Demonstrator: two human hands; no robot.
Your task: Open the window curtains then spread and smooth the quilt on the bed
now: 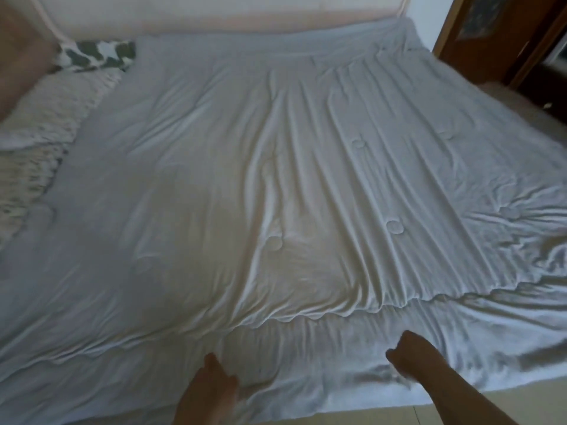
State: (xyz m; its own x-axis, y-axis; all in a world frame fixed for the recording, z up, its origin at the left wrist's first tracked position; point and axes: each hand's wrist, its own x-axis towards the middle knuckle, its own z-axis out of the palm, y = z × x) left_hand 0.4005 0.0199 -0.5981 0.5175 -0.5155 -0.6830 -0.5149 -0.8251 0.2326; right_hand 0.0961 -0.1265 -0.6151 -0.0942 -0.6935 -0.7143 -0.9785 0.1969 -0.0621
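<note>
Quilt position: the quilt (276, 185) lies spread over nearly the whole bed, from the pale headboard (214, 13) down to us. A wavy hem crosses it just ahead of both hands.
Left hand: the left hand (214, 383) rests on the near cloth. Its fingers look straight and close together, but blur hides the detail.
Right hand: the right hand (405, 354) has its fingers curled under, and we judge it is pinching a fold of the near edge.
Risk, uneven pull: if we tug with the right hand alone, the long ridges in the right half may deepen and the hem may skew further.
Risk, sliding off: the right corner already hangs toward the floor (460, 406), so a hard pull could drag more of it over.
Risk, far side: pulling toward us could draw the top edge away from the patterned pillow (95, 55) and the cream knitted pillow (46, 111).
Curtains: none are in view, so we cannot judge that step.
Fabric: thin, soft, pale grey-white cloth with a slight sheen that holds creases easily.
Shapes: round stitched tufts dot the right half, and the folds run lengthwise, fanning out at the right corner.
Surroundings: a dark wooden door (491, 35) stands at the far right.
</note>
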